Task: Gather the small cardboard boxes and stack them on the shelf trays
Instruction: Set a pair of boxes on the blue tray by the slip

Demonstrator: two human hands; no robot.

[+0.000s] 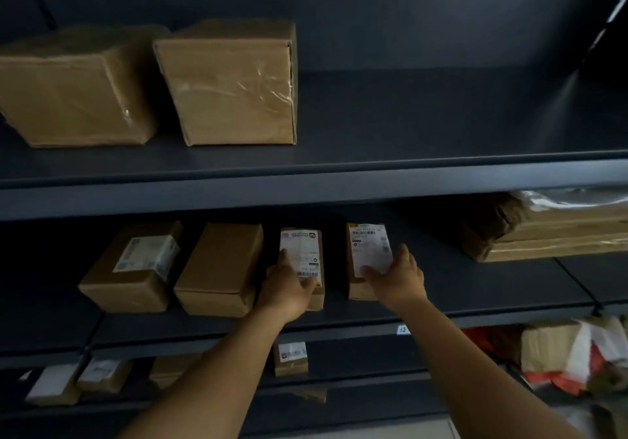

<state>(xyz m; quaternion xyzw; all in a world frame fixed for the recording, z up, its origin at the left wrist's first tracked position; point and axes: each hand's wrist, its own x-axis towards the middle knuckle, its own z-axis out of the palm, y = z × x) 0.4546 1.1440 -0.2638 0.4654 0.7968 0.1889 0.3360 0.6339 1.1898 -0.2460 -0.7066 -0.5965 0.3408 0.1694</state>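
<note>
Dim light over grey metal shelving [306, 197]; much detail lost in shadow, print on every label too small to read. Landmark: the middle shelf tray [475, 289].

Hidden or cut off:
- Flat cardboard parcels [543, 234] at the right end of the middle shelf tray, running out of frame, topped by a clear plastic wrap [571, 199].
- Below the middle shelf tray: blurred small boxes at the left [98, 375], one small labelled box [291, 358] near the centre, a heap of crumpled packages [577, 357] at the right, partly cut off.
- Above the middle shelf tray: two large taped cartons, the left carton [74, 95] clipped by the frame edge, the right carton [234, 85] just beside it.

On the middle shelf tray, left to right: labelled brown box [136, 268], plain brown box [221, 268], then two small cardboard boxes standing apart, each with a white shipping label on top.

Left hand [289, 289] on the near end of the left small box [302, 251], thumb laid over the label, fingers curled around the left side, near edge of the box hidden beneath the palm.

Right hand [397, 279] on the near end of the right small box [368, 251], thumb across the label, fingers wrapped along the right side, near right corner of the box covered.
</note>
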